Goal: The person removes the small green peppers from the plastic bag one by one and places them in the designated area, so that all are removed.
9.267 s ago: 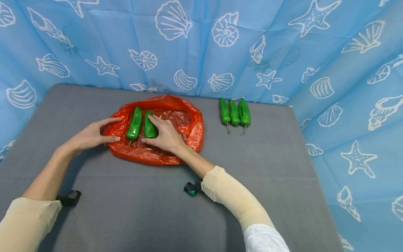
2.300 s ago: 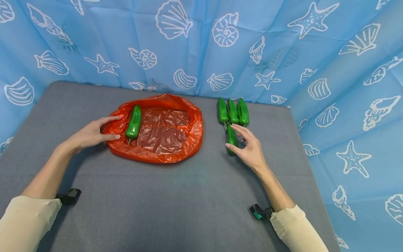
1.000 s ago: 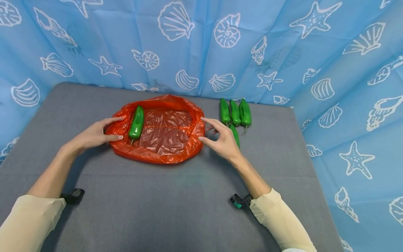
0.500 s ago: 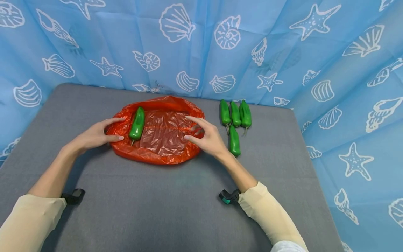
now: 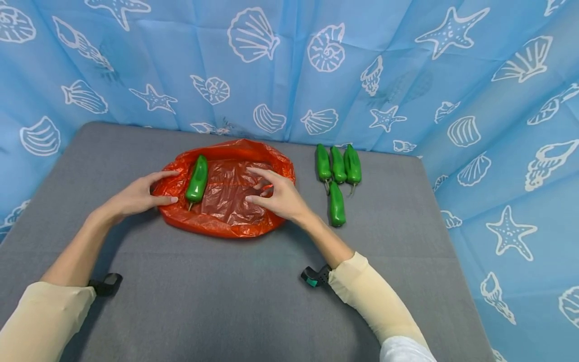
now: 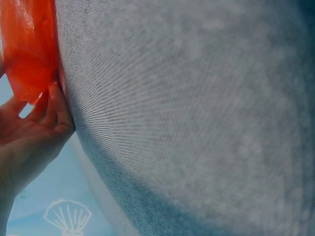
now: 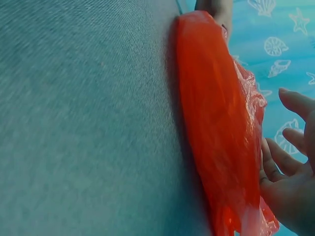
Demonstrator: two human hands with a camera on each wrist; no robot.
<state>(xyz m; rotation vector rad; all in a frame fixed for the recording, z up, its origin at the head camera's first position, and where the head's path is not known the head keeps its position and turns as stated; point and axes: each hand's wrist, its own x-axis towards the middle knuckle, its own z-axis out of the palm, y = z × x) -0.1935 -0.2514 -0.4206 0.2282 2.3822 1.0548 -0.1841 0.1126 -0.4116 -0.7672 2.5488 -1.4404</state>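
A red plastic bag (image 5: pixel 226 230) lies spread on the grey table, its rim rolled open. Inside it, at the left, is one green pepper (image 5: pixel 197 180). My left hand (image 5: pixel 135 195) holds the bag's left end, with index finger and thumb over the rim; some fingers are hidden in the head view. In the left wrist view, fingertips touch the red plastic. My right hand (image 5: pixel 282 197) hovers over the bag's right half, thumb and fingers apart, holding nothing. Right of the bag lies a single green pepper (image 5: pixel 336 204), below a row of three more peppers (image 5: pixel 338 166).
A grey cloth-covered table (image 5: pixel 203 296) carries everything. Behind and to the right hangs a blue curtain (image 5: pixel 289 65) with white shell and starfish prints. Each wrist wears a black camera.
A pepper went from the bag's middle to the table below the row. My right hand released it there and moved left over the bag. The left hand stays at the bag's left end.
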